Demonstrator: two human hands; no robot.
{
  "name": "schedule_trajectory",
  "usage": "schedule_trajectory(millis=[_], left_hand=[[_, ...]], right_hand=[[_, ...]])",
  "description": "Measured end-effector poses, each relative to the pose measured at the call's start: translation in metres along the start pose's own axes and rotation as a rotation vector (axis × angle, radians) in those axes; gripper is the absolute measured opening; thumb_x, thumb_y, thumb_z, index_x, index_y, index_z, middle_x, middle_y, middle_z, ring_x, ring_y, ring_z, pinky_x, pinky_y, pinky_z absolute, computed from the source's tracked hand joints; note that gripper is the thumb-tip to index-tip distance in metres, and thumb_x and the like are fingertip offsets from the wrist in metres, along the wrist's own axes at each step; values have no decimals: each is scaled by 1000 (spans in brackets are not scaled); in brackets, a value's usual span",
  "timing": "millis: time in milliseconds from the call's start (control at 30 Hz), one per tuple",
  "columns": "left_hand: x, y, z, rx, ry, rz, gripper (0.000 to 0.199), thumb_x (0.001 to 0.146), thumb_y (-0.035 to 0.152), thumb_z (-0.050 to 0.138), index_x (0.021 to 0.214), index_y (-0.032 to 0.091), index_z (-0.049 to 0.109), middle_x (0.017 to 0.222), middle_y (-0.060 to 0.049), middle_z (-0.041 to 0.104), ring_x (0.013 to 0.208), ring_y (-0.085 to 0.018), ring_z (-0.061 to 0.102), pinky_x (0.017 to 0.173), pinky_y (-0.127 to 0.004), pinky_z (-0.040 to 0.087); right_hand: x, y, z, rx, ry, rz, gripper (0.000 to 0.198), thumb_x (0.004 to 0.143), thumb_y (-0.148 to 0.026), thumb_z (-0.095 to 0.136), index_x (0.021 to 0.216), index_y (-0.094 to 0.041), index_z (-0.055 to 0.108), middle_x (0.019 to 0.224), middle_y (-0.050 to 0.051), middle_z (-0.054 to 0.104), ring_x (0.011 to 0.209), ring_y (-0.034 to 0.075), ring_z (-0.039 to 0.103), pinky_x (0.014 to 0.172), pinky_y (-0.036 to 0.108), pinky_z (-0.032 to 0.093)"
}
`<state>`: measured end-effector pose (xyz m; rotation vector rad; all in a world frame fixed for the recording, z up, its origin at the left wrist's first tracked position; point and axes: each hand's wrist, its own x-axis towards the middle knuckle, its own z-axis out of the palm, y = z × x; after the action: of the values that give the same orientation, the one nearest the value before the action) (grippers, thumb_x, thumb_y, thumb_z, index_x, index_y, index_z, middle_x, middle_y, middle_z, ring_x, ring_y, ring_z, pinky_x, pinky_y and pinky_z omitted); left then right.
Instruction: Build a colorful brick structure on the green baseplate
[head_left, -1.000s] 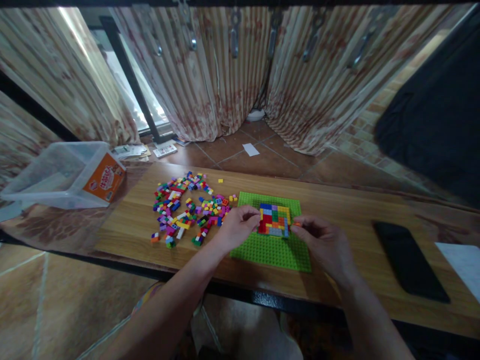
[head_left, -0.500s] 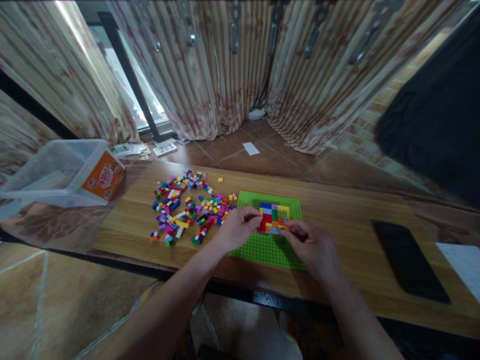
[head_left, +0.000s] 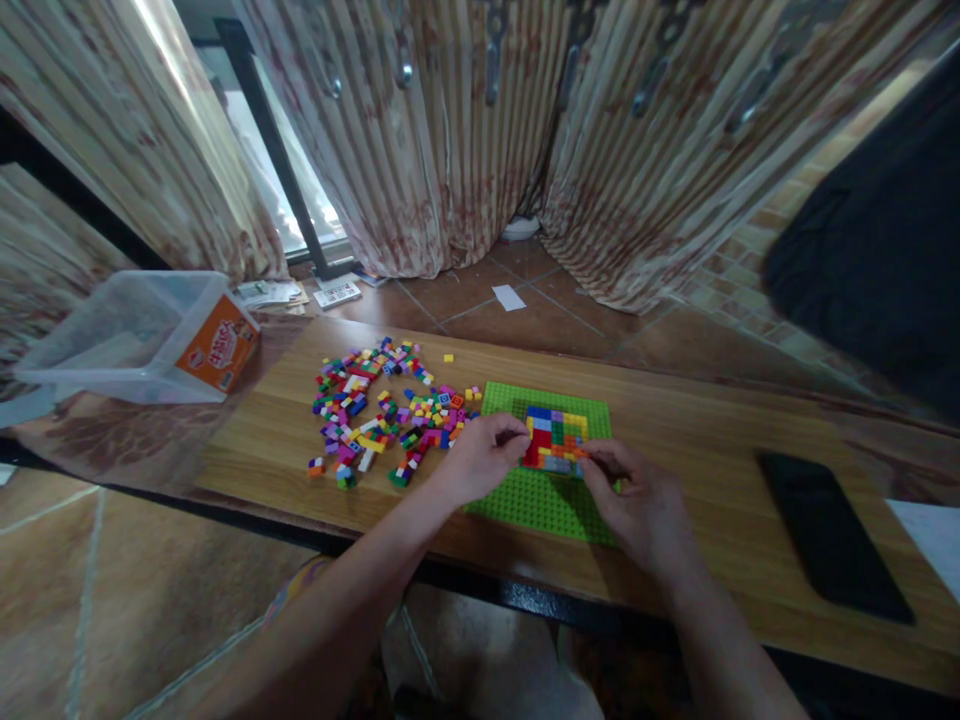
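A green baseplate (head_left: 525, 505) lies on the wooden table, bearing a flat patch of coloured bricks (head_left: 556, 437) in blue, red, yellow, green, orange and grey. At the patch's left edge is my left hand (head_left: 484, 455), thumb and fingertips pinched together; whatever is between them is too small to make out. My right hand (head_left: 637, 495) is at the patch's lower right corner. Its thumb and forefinger pinch a small orange brick (head_left: 582, 453), partly covered by the fingertips. I cannot tell whether that brick touches the patch.
Many loose coloured bricks (head_left: 367, 440) spread over the table left of the baseplate. A clear plastic box (head_left: 127, 335) with an orange label stands at the far left. On the right lie a black phone-like slab (head_left: 832, 535) and white paper (head_left: 926, 540). Curtains (head_left: 465, 150) hang behind.
The whole view has shifted slightly, so everything appears a little further right. My right fingertips have drawn slightly right along the patch's corner. My left hand keeps its pinch beside the patch.
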<state>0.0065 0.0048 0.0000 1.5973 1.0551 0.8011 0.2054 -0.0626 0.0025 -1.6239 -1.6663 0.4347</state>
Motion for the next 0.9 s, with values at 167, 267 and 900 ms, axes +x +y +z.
schedule_trajectory(millis=[167, 267, 900], left_hand=[[1, -4, -1, 65, 1, 7, 10, 83, 18, 57, 83, 14, 67, 72, -1, 66, 65, -12, 58, 60, -21, 44], [1, -4, -1, 93, -1, 12, 8, 82, 18, 59, 83, 15, 67, 74, -1, 68, 67, -13, 60, 61, -22, 45], [-3, -2, 4, 194, 39, 10, 12, 81, 27, 68, 81, 17, 63, 70, 1, 66, 62, -12, 56, 59, -23, 41]], right_hand=[[-3, 1, -3, -22, 6, -3, 17, 86, -37, 62, 91, -22, 69, 80, 1, 73, 68, 16, 67, 67, 29, 52], [-5, -2, -3, -30, -8, -14, 16, 86, -36, 62, 90, -22, 69, 80, 2, 73, 68, 16, 67, 67, 29, 52], [-6, 2, -1, -134, -65, -46, 18, 88, -37, 59, 82, -23, 68, 78, 2, 67, 68, 17, 61, 64, 29, 47]])
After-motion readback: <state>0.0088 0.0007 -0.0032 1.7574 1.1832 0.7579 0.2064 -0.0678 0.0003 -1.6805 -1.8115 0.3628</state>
